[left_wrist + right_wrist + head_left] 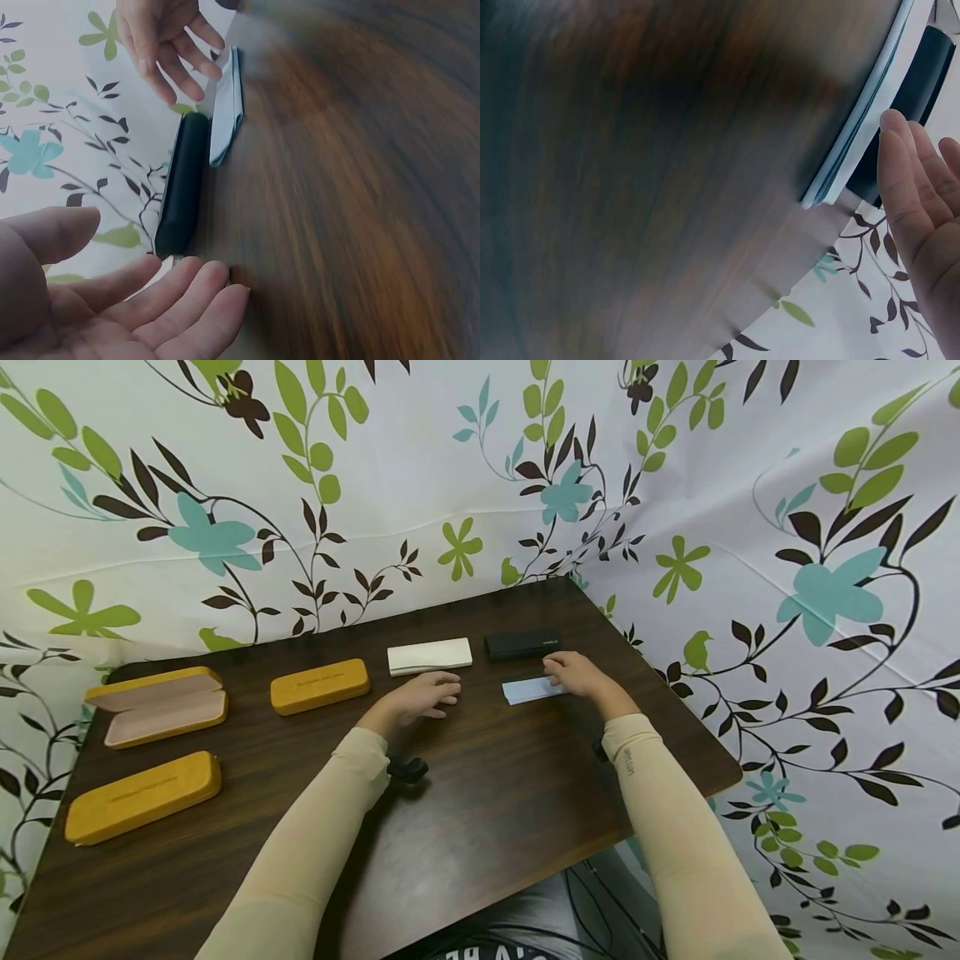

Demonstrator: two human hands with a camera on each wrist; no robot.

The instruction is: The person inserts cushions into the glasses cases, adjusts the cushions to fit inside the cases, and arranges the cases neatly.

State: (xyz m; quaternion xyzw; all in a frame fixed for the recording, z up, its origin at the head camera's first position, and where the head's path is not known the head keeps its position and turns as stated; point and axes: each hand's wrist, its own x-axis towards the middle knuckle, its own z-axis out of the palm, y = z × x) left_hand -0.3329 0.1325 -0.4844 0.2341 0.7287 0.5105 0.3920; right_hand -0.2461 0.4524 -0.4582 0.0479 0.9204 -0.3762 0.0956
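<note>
A folded light-blue cloth (525, 691) lies on the dark wooden table. Over its right end is my right hand (579, 677), fingers extended and gripping nothing; whether they touch the cloth I cannot tell. Just behind the cloth sits a black case (517, 645), long and narrow, also in the left wrist view. My left hand (420, 700) hovers in front of a cream-white flat case (430, 657), with loosely bent fingers and nothing in them. In the left wrist view the left hand (142, 307) shows its palm side and separated thumb.
On the left part of the table (480, 827) are a shut yellow case (320, 687), another shut yellow case (144, 797) and an open yellow case (167, 706) with a pale lining. Patterned fabric (420, 485) hangs behind and to the right of the table.
</note>
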